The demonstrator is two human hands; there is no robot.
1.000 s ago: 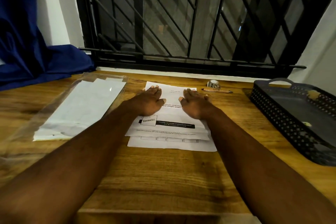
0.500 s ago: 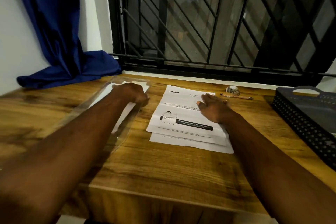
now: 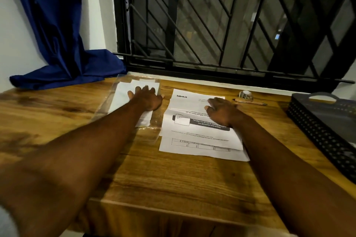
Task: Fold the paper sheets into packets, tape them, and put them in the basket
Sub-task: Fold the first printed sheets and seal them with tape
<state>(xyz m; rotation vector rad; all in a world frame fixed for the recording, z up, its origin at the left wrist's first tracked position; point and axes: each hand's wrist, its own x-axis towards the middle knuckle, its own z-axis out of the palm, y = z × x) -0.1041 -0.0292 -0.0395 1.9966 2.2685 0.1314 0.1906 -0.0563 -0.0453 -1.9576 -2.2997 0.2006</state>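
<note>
A small stack of printed white paper sheets (image 3: 200, 140) lies on the wooden table (image 3: 173, 179), the top sheet partly folded. My right hand (image 3: 221, 110) rests flat on the stack near its far right side. To the left lies a clear plastic sleeve (image 3: 123, 94) holding white papers, and my left hand (image 3: 147, 98) presses on it with fingers spread. A roll of clear tape (image 3: 246, 95) stands beyond the sheets. The dark perforated basket (image 3: 317, 125) sits at the table's right edge.
A pen (image 3: 250, 102) lies just in front of the tape roll. A blue curtain (image 3: 57, 44) drapes onto the table's far left corner. A barred black window grille (image 3: 231, 25) runs along the back. The table's near edge is close to me.
My left hand left the printed stack, moved left onto the plastic sleeve and spread its fingers there. My right hand stayed on the sheets. The view turned left.
</note>
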